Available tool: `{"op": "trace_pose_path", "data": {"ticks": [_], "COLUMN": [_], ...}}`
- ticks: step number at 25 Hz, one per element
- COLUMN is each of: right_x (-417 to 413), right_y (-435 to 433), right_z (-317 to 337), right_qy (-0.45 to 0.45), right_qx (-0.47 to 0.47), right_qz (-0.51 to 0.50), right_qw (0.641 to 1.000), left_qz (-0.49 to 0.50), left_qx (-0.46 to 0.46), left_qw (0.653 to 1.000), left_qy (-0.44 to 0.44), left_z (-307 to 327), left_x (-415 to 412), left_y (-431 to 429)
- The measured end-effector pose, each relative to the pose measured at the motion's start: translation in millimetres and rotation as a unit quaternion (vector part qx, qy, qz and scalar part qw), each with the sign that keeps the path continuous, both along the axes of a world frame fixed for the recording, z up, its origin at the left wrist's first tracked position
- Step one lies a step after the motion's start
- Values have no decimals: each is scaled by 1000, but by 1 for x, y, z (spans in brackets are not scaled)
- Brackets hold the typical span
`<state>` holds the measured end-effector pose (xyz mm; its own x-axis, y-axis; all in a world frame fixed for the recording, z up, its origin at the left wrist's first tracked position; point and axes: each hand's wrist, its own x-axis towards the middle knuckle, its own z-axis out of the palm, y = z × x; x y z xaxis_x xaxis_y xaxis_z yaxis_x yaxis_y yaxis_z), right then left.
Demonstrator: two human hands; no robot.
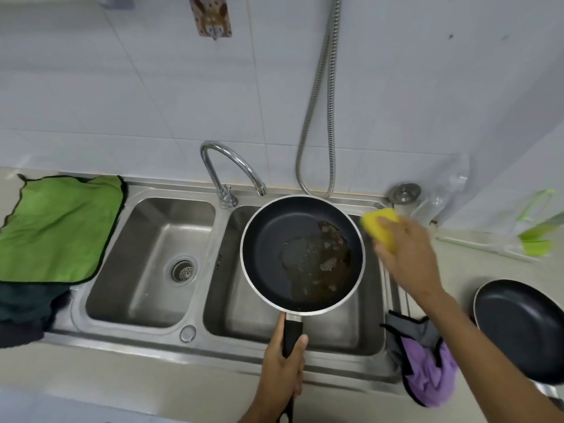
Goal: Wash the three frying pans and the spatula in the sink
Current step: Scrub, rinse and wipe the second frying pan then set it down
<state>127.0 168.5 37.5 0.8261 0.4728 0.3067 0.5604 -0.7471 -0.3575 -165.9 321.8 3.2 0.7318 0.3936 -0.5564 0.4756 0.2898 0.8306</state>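
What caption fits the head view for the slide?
Left hand holds a dirty frying pan over the right basin; right hand grips a yellow sponge.

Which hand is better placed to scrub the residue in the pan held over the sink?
Right. The right hand grips the yellow sponge just beside the rim of the pan, while the left hand grips the handle, holding it over the sink.

Home kitchen indicated: double-basin steel sink (146,303) set in counter, chrome faucet (227,166), white-tiled wall (122,87), dishcloths (61,227) laid alongside.
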Motion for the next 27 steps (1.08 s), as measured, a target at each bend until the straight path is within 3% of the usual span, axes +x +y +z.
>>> {"op": "trace_pose_path", "data": {"ticks": [2, 4, 9, 12, 16, 19, 22, 24, 27], "right_x": [-18, -30, -71, -52, -29, -74, -115, -95, -42], "right_y": [23, 38, 92, 141, 137, 119, 155, 196, 195], "right_z": [3, -3, -20, -14, 0, -3, -15, -11, -6], "right_qy": [-12, 8, -29, -34, -11, -27, 6, 4, 8], "right_qx": [-120, -246, -268, -242, -292, -285, -228, -211, -262], "right_qz": [157, 211, 282, 221, 106, 160, 186, 127, 6], "right_qw": [980, 946, 921, 944, 950, 945, 956, 969, 965], "left_qz": [-5, -14, -49, -61, -71, -100, -131, -147, -152], "left_qx": [0, 3, 3, -2, 0, 10, 16, 10, -5], "left_qw": [1000, 999, 998, 997, 996, 993, 989, 987, 986], "left_qy": [-9, -29, -42, -36, -50, -61, -66, -65, -69], "left_z": [-1, -2, 6, 5, 11, 16, 16, 16, 18], "left_x": [0, 0, -2, -5, -8, -5, -6, -10, -16], "left_y": [10, 21, 41, 50, 72, 94, 109, 114, 124]}}
